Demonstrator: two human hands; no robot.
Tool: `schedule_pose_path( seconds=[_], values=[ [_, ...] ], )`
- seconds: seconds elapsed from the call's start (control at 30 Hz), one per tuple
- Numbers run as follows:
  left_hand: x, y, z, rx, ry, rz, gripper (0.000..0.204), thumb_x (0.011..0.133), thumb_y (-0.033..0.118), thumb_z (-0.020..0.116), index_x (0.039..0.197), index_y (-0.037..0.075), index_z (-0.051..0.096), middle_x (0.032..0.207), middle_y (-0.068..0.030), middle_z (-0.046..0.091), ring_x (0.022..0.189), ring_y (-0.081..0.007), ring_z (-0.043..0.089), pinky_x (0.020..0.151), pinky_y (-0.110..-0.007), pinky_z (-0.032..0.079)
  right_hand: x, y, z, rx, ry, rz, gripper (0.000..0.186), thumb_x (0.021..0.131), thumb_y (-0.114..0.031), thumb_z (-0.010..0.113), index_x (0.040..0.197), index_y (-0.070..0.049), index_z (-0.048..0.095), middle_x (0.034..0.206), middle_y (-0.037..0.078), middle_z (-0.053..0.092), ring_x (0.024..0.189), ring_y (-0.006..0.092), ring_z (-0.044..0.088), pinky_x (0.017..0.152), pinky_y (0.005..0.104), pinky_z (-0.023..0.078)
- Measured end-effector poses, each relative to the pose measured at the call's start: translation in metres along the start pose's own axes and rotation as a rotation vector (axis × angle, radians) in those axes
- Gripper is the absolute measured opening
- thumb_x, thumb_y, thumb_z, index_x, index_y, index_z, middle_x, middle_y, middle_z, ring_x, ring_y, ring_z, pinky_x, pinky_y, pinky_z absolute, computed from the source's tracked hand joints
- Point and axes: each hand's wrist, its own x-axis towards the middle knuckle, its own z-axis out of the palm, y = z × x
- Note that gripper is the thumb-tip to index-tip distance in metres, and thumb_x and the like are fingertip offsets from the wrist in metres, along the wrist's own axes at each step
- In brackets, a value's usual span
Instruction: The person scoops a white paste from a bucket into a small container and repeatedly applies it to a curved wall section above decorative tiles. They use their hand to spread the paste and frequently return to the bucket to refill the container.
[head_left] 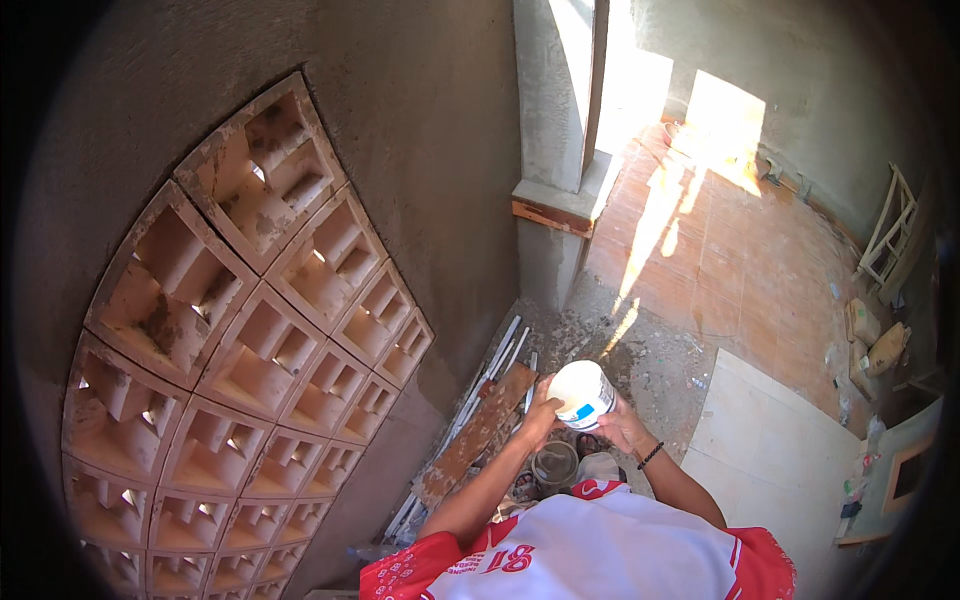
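In front of my chest I hold a small white plastic tub point(583, 385) with a blue patch on its side. My left hand point(541, 413) closes round its left side, and my right hand point(624, 427) grips it from the right, below a dark beaded bracelet. The tub's open top looks pale inside; whether it contains anything I cannot tell. Beneath it on the floor, close to my feet, stands a grey bucket point(555, 466), partly hidden by my body.
On the left, pale ventilation blocks point(250, 350) are set into a grey plastered wall point(430, 90). Pipes and a worn wooden board point(476, 435) lie along its foot. A pale sheet point(760, 430) covers floor at right; sacks point(888, 347) and a wooden frame point(890, 225) are beyond.
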Motion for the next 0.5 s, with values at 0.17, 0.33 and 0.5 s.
schedule_pose_path(
  seconds=[0.17,0.33,0.5],
  values=[
    [-0.006,-0.092,-0.058,0.464,0.281,0.176,0.063,0.081,-0.003,0.036,0.143,0.004,0.034,0.137,-0.0193,0.049,0.126,-0.0313,0.049,0.105,-0.038,0.039,0.0,0.053,-0.031,-0.068,0.055,0.311,0.084,0.091,-0.025,0.065,0.154,-0.015,0.009,0.141,0.014,0.042,0.111,0.0266,0.06,0.085,0.0419,0.056],
    [-0.031,-0.128,-0.049,0.648,0.238,0.174,0.067,0.08,0.003,0.038,0.146,0.004,0.029,0.142,-0.0235,0.044,0.133,-0.0364,0.042,0.112,-0.04,0.031,-0.002,0.082,-0.047,-0.226,0.066,0.511,0.072,0.093,-0.025,0.063,0.152,-0.012,0.023,0.13,0.013,0.053,0.101,0.0238,0.065,0.083,0.0375,0.057],
    [-0.018,-0.18,-0.049,0.755,0.291,-0.1,0.072,0.095,0.039,0.047,0.153,0.007,0.016,0.147,-0.0236,0.039,0.131,-0.0404,0.044,0.108,-0.042,0.034,-0.016,0.148,-0.118,-0.18,0.18,0.625,0.073,0.089,-0.026,0.067,0.15,-0.01,0.029,0.118,0.011,0.06,0.093,0.0203,0.067,0.074,0.0323,0.058]
  ],
)
